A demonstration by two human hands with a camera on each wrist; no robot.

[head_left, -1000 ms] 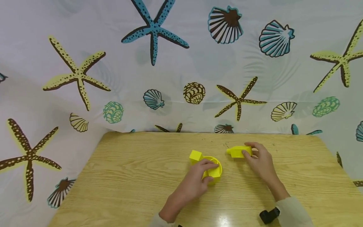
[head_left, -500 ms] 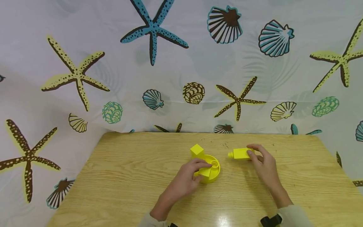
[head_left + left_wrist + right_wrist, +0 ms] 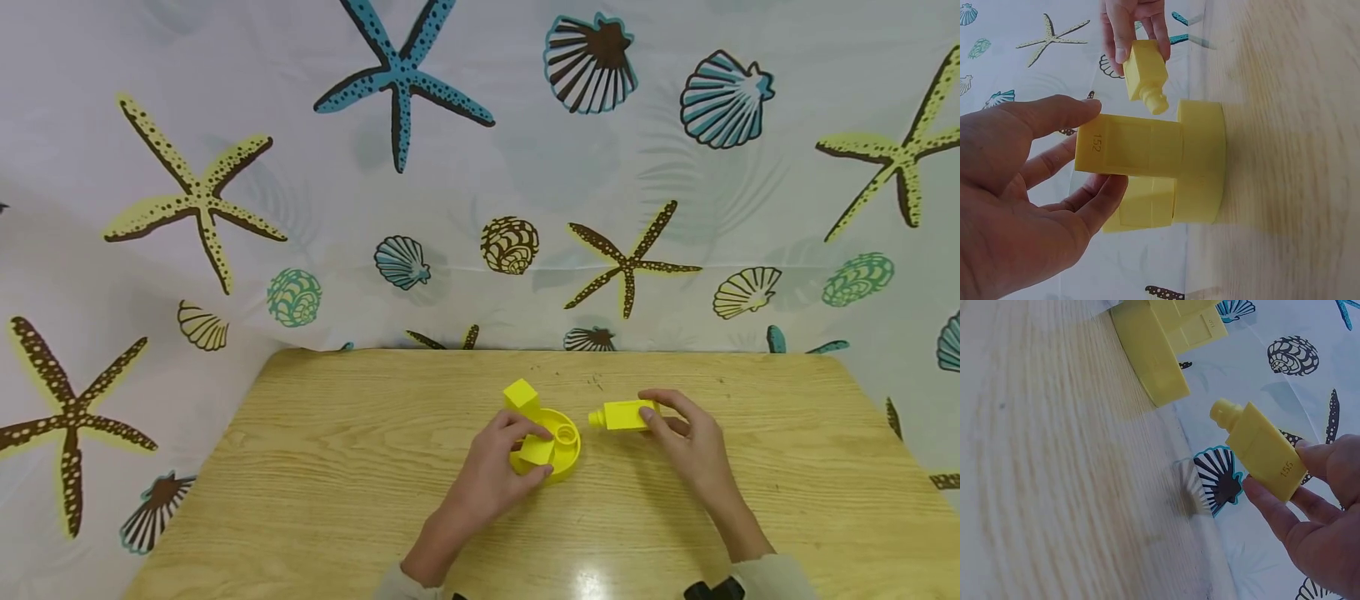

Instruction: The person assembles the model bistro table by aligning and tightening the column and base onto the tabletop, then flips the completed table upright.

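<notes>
A shallow round yellow base (image 3: 574,457) sits on the table, with an open ring-shaped socket (image 3: 566,435) at its right side. Two square yellow blocks stand upright in it: the rear block (image 3: 521,395) is untouched, and the nearer block (image 3: 1129,147), marked 152, is pinched at its top by my left hand (image 3: 487,471). To the right of the base, my right hand (image 3: 693,442) holds a third yellow block (image 3: 1267,452), marked 155, by its plain end. That block is above the table, roughly level, its round stepped plug (image 3: 1225,414) pointing toward the base.
The wooden table (image 3: 360,433) extends around the base on all sides. A white cloth with starfish and shells (image 3: 450,192) hangs behind it and along both sides. Black straps with devices (image 3: 716,590) sit at the wrists.
My left hand and the block it pinches have shifted left, and the socket shows more fully. The right hand's block first went slightly right, then came back left and nearer to me.
</notes>
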